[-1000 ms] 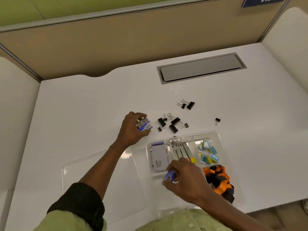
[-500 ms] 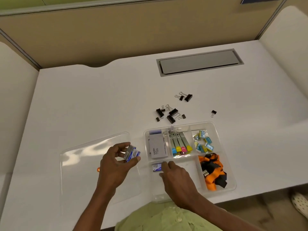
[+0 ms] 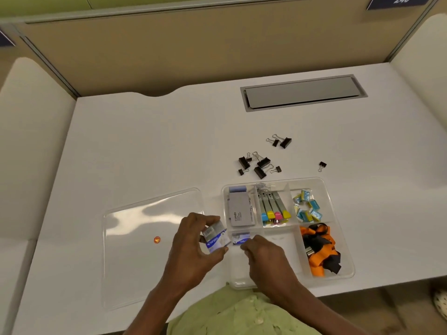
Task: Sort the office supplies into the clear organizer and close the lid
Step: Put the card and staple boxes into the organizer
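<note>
Head view: the left hand (image 3: 193, 247) pinches a small blue-and-white box (image 3: 215, 238) just beside the clear organizer (image 3: 338, 278), probably staged for the same near-left compartment where the right hand (image 3: 268, 259), fingers pressed together, seats a matching box (image 3: 240, 238). The lid (image 3: 150, 247) lies flat alongside, off. Black binder clips (image 3: 260, 164) lie unsorted on the white table (image 3: 145, 146), walled by beige partitions.
</note>
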